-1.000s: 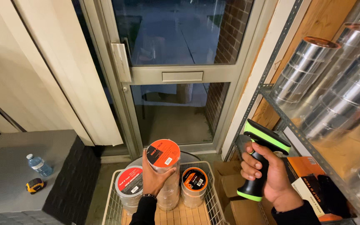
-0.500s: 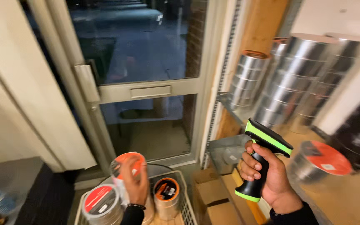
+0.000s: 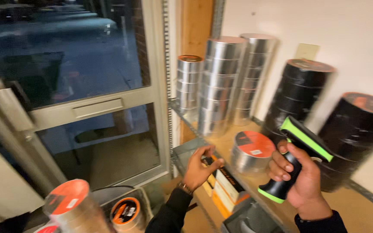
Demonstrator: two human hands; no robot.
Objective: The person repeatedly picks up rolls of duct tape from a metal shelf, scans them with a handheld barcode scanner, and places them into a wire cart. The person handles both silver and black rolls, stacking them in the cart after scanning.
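My right hand (image 3: 301,179) grips a black handheld scanner (image 3: 296,157) with bright green trim, held upright in front of a shelf. My left hand (image 3: 200,166) has its fingers apart and holds nothing; it hovers at the front edge of the wooden shelf (image 3: 221,149). Just right of it a short silver tape roll (image 3: 250,151) with an orange and black label lies flat. At the lower left, stacks of wrapped tape rolls with orange tops (image 3: 65,203) stand in a wire basket.
Tall stacks of silver tape rolls (image 3: 221,82) and black tape rolls (image 3: 296,95) stand along the shelf by a white wall. Boxes (image 3: 223,185) sit on a lower shelf. A glass door (image 3: 87,86) with a metal frame fills the left side.
The view has swung right from the door to the shelf. My left hand let go of the wrapped roll stack and moved to the shelf edge. The scanner stays in my right hand.
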